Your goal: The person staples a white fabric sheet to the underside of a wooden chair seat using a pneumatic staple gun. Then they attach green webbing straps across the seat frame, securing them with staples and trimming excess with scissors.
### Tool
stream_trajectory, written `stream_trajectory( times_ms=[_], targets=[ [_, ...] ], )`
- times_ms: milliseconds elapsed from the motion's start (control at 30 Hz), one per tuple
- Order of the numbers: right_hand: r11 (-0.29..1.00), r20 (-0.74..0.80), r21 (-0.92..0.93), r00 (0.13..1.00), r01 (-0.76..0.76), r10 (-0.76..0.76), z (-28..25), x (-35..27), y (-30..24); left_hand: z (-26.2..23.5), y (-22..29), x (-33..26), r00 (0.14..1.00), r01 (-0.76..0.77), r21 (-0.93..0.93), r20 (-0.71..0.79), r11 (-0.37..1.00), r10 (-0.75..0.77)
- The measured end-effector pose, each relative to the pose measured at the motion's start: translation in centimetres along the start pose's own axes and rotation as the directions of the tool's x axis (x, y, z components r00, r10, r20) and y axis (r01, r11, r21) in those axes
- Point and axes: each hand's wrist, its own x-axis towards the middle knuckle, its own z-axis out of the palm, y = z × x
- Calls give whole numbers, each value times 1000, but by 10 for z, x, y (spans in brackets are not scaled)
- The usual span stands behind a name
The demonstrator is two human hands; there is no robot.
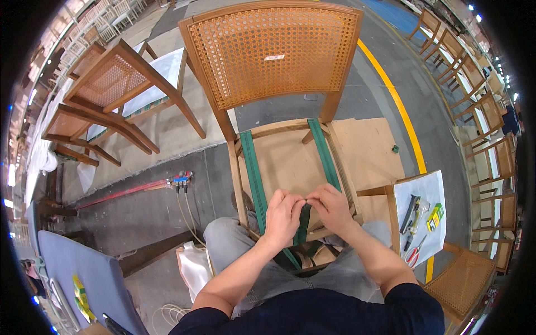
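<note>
A wooden chair frame [233, 177] with a woven cane back [273, 61] stands in front of me, its seat open. Two green webbing straps, a left strap [254, 173] and a right strap [324, 151], run from the rear rail toward the front. Between them, a dark green webbing strip [302, 228] rises from the front rail. My left hand [283, 215] and my right hand [333, 211] pinch its upper end, their fingertips nearly touching. The exact fold at the fingertips is hidden.
At right, a white-topped seat [438, 190] bears a staple gun [412, 218], a yellow-green box [435, 216] and red-handled pliers [412, 257]. Cardboard [371, 142] lies under the chair. Left are stacked chairs [120, 84], a blue air fitting [181, 180] with hoses, and a blue-grey board [84, 262].
</note>
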Motion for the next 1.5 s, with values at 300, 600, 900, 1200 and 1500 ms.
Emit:
stream_trajectory(
  times_ms=[300, 600, 900, 1200, 1500],
  targets=[
    [988, 183, -94, 973, -124, 139, 57, 207, 129, 13, -105, 142, 994, 102, 212, 26, 972, -110],
    [929, 178, -215, 923, -302, 342, 116, 277, 177, 41, -143, 181, 992, -122, 416, 31, 901, 120],
    [882, 211, -226, 863, -414, 459, 118, 286, 163, 52, -168, 193, 992, -87, 605, 128, 791, 11],
    [788, -87, 496, 883, -364, 462, 24, 188, 193, 60, -163, 192, 985, -30, 664, 146, 747, -90],
    [60, -852, -240, 240, -969, 466, -230, -194, 219, 70, -149, 195, 980, -23, 694, 158, 719, -122]
  ],
)
